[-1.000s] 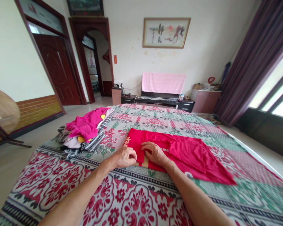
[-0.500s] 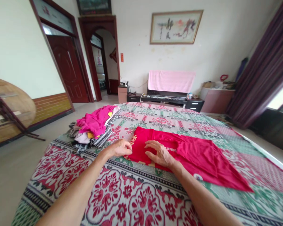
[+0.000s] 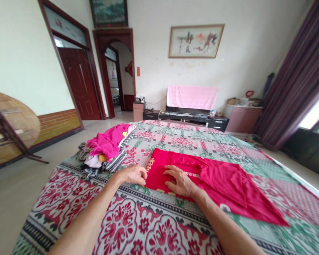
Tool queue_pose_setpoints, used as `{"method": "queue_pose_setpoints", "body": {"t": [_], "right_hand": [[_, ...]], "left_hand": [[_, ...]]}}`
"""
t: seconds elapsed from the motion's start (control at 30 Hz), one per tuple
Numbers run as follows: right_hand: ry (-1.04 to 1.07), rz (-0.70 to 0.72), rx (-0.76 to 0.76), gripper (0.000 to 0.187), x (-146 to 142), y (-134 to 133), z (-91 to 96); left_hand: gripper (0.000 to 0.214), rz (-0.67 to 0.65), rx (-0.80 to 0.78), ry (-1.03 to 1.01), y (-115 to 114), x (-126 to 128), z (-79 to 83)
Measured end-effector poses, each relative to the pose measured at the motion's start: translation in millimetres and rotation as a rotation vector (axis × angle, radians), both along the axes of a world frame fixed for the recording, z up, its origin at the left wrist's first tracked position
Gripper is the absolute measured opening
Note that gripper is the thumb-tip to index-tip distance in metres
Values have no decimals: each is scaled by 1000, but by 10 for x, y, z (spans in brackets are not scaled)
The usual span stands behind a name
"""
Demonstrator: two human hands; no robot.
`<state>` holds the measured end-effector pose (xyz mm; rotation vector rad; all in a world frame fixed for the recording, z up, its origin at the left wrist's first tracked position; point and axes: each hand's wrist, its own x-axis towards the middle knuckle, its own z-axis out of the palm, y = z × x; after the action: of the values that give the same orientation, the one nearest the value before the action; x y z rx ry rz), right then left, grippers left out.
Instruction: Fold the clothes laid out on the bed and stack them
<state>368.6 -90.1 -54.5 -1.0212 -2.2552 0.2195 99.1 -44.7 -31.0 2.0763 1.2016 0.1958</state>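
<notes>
A red shirt (image 3: 220, 177) with yellow and white lettering lies on the patterned bedspread (image 3: 154, 212), folded over at its left part. Its right end tapers to a point. At the near left corner of the cloth, my left hand (image 3: 134, 175) has its fingers curled in, with thumb and fingertips closed at the edge. Resting on top of the folded part, my right hand (image 3: 181, 181) is spread, palm down, fingers apart. It covers some of the lettering.
A pile of clothes (image 3: 106, 147), bright pink on top with black-and-white cloth beneath, sits to the left on the bedspread. Beyond the bed stands a low black cabinet (image 3: 218, 123) with a pink cloth (image 3: 192, 96) above it. A folded round table (image 3: 13, 124) leans at far left.
The view has tilted up slightly, so everything sits lower. My left hand has shifted a little left and nearer along the shirt's edge. My right hand stays on the cloth.
</notes>
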Motion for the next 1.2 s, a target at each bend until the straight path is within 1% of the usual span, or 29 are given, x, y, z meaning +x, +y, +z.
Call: {"method": "queue_pose_setpoints", "body": {"t": [0.13, 0.2, 0.27, 0.33, 0.37, 0.43, 0.47, 0.53, 0.63, 0.7, 0.8, 0.9, 0.97, 1.07, 1.13, 1.2], "right_hand": [[5, 3, -14, 30, 0, -3, 2], [6, 1, -23, 29, 2, -9, 14], [8, -3, -26, 29, 3, -15, 26], [14, -5, -21, 29, 4, -18, 30], [18, -4, -18, 29, 5, -16, 26], [21, -3, -12, 28, 8, -4, 8], [22, -3, -10, 28, 10, 4, -5], [22, -3, -8, 29, 14, 22, -30], [31, 1, -4, 30, 12, 33, -48], [41, 3, -6, 30, 6, 19, -42], [54, -7, -16, 28, -2, -18, -6], [54, -7, -24, 21, 5, 1, 57], [67, -27, 5, 18, 21, 87, 108], [74, -101, 103, 23, 36, 321, 156], [51, -122, 139, 25, 21, 506, 146], [15, -116, 138, 25, -21, 688, 101]], "left_hand": [[30, -11, -43, -16, 29, -22, -34], [30, 28, -13, -65, 34, -9, -31], [29, 120, 119, -148, 36, 32, -19], [32, 214, 325, -219, 37, 105, -13], [33, 236, 434, -235, 37, 152, -18], [35, 221, 605, -225, 33, 261, -49], [36, 197, 662, -200, 30, 322, -74], [40, 140, 723, -127, 20, 444, -135], [45, 90, 740, -9, 8, 593, -233], [47, 92, 717, 63, 4, 645, -291], [49, 120, 658, 137, -4, 657, -349], [51, 131, 632, 170, -24, 645, -352], [52, 131, 614, 188, -42, 647, -331], [54, 132, 600, 194, -65, 661, -301], [55, 132, 608, 192, -69, 667, -298], [57, 129, 619, 194, -65, 665, -308]]}}
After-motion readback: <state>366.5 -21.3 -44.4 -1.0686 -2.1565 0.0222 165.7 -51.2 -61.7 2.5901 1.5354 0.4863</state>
